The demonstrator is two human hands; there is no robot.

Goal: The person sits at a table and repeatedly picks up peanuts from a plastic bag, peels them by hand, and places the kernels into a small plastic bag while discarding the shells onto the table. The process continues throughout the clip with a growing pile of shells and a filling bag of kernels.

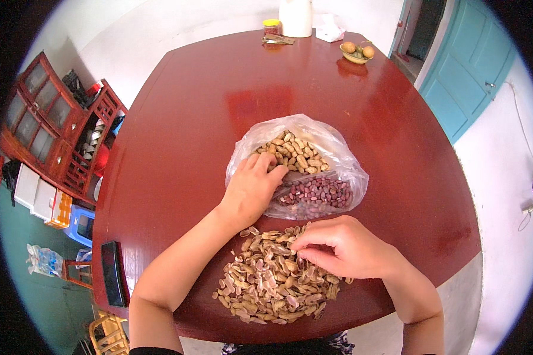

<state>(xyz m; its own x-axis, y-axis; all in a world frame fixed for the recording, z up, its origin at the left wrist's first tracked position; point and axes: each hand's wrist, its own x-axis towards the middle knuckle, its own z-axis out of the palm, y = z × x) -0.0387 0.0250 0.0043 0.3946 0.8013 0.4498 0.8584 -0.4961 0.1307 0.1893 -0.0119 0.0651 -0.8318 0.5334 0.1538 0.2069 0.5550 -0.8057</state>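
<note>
Starting at the near edge of the red table [177, 118], we see a heap of empty peanut shells [266, 284]. Our right hand [343, 248] rests on its far right side, fingers curled and pinched together over the shells; what they grip we cannot tell. Just beyond, our left hand [251, 186] reaches into a clear plastic bag [343, 157] near the table's middle, fingers bent onto the unshelled peanuts [293, 151]. Beside them, in the bag's near right part, lie the red shelled kernels [317, 194]. A dark phone [112, 273] sits at the near left edge. Far off, a small bowl of fruit [356, 52] and a white container [296, 18] stand at the far edge.
</note>
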